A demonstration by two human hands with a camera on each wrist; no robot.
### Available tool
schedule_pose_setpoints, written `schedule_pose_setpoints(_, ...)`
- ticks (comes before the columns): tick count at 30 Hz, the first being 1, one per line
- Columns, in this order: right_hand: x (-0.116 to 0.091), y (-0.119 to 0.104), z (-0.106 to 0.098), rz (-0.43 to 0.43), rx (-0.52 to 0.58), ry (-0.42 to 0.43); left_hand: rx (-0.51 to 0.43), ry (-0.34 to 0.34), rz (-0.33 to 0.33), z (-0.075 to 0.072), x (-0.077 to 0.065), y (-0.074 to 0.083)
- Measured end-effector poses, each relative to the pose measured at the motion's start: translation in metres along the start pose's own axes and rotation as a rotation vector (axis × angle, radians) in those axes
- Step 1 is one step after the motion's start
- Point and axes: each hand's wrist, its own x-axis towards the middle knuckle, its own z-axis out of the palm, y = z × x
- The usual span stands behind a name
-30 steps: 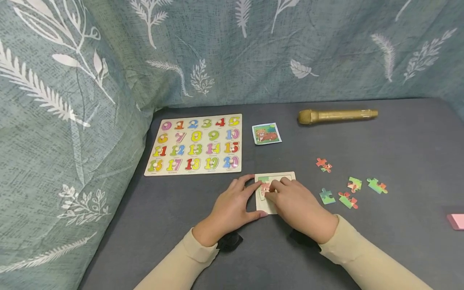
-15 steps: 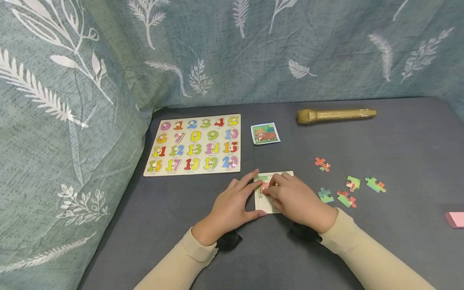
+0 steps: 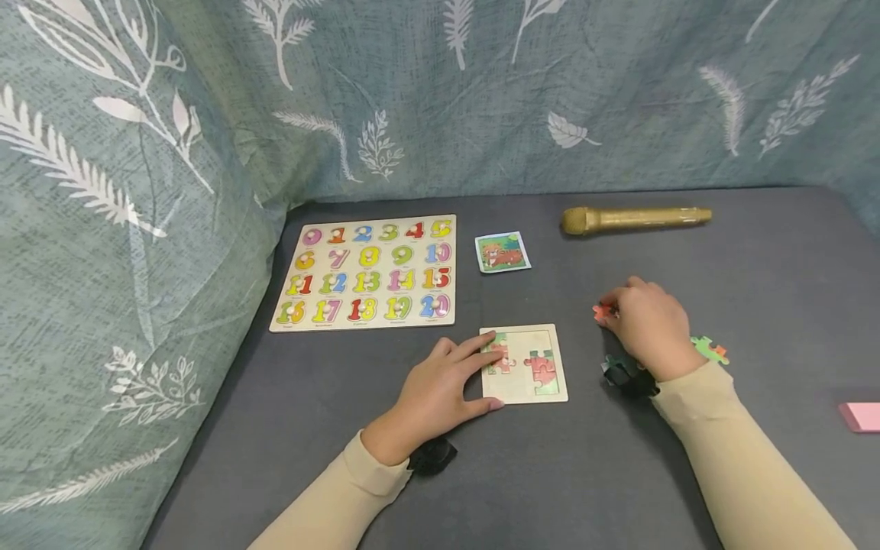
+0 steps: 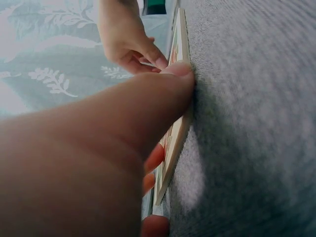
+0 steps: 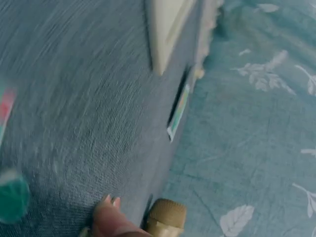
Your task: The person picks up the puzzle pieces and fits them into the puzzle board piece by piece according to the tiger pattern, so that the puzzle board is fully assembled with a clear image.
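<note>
A small wooden jigsaw board (image 3: pixel 519 389) lies on the dark table, with joined pieces at its left and right sides and bare wood between them. My left hand (image 3: pixel 436 389) rests on its left side, fingers stretched over the left pieces and thumb at the lower edge. The left wrist view shows that thumb (image 4: pixel 170 84) against the rim of the board. To the right of the board, my right hand (image 3: pixel 649 328) pinches a red-orange puzzle piece (image 3: pixel 602 313) at the table; the hand covers part of it. In the right wrist view only a fingertip (image 5: pixel 108 215) shows.
A green puzzle piece (image 3: pixel 710 350) and a teal one (image 3: pixel 609 365) lie near my right wrist, partly covered. Further back are a picture card (image 3: pixel 503 253), a number board (image 3: pixel 364 275) and a gold microphone (image 3: pixel 635 219). A pink block (image 3: pixel 862 417) sits far right.
My right hand has left the jigsaw board and moved right to the loose pieces, uncovering the pieces on the board's right side. My left hand stays on the board.
</note>
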Motion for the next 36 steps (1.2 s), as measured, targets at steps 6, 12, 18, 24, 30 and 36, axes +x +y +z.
schedule_pose_setpoints(6,0.003,0.002,-0.002,-0.022,0.166,-0.075,0.002,-0.014,-0.002,-0.002,0.0,0.001)
schedule_pose_setpoints(12,-0.002,-0.015,-0.007,-0.195,0.252,-0.057,-0.007,-0.006,0.002,-0.004,0.0,0.001)
schedule_pose_setpoints(18,-0.007,-0.047,0.0,-0.266,0.401,-0.131,0.002,0.001,0.01,-0.004,0.001,0.001)
schedule_pose_setpoints(24,-0.011,-0.061,0.019,-0.31,0.487,-0.163,0.01,-0.009,0.009,-0.004,-0.002,0.001)
schedule_pose_setpoints(30,-0.01,-0.063,0.031,-0.342,0.535,-0.181,0.01,0.0,0.014,-0.004,-0.002,0.001)
schedule_pose_setpoints(36,-0.009,-0.065,0.033,-0.314,0.557,-0.22,0.013,-0.003,0.007,-0.004,-0.002,0.0)
